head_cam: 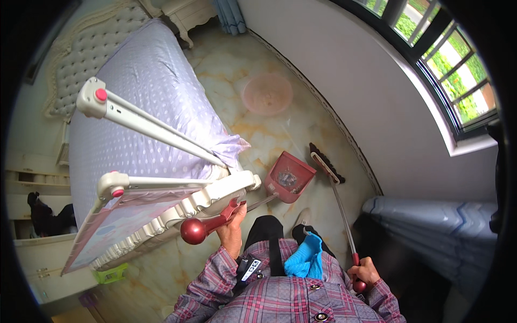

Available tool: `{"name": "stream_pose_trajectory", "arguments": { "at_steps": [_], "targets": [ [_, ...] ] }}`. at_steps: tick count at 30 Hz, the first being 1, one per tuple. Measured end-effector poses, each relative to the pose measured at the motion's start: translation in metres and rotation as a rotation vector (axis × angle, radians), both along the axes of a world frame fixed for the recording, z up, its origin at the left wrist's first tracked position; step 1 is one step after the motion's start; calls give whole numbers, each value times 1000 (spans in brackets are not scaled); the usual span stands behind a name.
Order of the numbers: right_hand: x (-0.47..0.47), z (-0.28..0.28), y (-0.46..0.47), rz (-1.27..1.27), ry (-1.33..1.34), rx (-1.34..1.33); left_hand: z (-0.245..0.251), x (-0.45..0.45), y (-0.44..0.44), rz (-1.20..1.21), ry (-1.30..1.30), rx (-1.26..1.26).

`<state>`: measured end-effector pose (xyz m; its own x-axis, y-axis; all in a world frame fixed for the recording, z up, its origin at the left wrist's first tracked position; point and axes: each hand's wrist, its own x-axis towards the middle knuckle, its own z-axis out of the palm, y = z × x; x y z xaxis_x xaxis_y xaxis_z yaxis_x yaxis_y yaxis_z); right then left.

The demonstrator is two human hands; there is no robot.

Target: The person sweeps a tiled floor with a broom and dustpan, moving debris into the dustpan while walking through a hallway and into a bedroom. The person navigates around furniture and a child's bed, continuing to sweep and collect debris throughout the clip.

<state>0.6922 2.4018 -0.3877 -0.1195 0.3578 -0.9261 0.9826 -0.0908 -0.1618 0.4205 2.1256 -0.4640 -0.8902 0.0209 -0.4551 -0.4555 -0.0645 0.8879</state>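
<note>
My left hand [233, 232] grips the red handle of a long-handled dustpan [291, 174]; a ball-shaped knob tops the handle. Grey fluff and debris lie in its red pan, which rests on the marbled floor near my feet. In my right hand [365, 271] is the red grip of a broom [341, 206] with a metal shaft. The broom's dark bristle head [327, 163] is on the floor to the right of the pan, apart from it. A blue cloth [307, 256] hangs at my waist.
A bed [145, 80] with a lilac dotted sheet and white bed rails [161, 137] stands at left. Beyond the pan is a round pinkish patch [267, 94] on the floor. The wall [323, 60], window and blue curtain [432, 218] bound the right; a green stool [111, 274] stands lower left.
</note>
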Motion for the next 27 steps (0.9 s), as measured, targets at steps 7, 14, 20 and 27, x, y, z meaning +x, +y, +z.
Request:
{"name": "stream_pose_trajectory", "arguments": {
  "at_steps": [7, 14, 20, 27],
  "targets": [
    [-100, -30, 87, 393, 43, 15, 1, -22, 36, 187, -85, -12],
    [-224, -96, 155, 852, -26, 170, -26, -86, 66, 178, -63, -73],
    [-328, -120, 176, 1193, -120, 298, -42, -139, 84, 248, -141, -156],
    [-431, -152, 227, 1412, -40, 274, -61, -203, 114, 418, -81, -206]
  ]
}}
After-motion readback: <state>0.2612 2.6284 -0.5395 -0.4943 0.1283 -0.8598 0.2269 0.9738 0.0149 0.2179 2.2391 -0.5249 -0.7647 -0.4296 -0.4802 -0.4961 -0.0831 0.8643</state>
